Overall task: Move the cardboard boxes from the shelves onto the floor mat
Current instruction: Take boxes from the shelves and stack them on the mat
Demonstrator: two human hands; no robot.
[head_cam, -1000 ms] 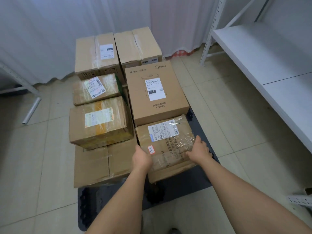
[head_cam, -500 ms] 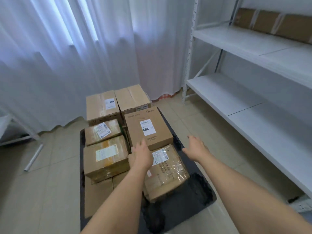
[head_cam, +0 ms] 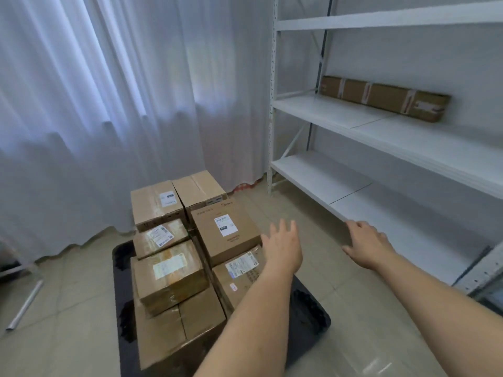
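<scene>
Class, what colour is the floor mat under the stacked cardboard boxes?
Black; the floor mat shows best in the head view.

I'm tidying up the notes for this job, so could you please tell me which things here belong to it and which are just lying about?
Part of the job:
- long brown cardboard box on the white metal shelving
- brown cardboard boxes stacked on the black floor mat
- left hand, right hand, both empty

Just lying about:
- white curtain
- grey metal bar on the floor

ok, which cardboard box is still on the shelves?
The long narrow box with pale tape bands, lying on the middle shelf against the wall. Every other box sits stacked on the dark floor mat. Both hands are empty.
</scene>
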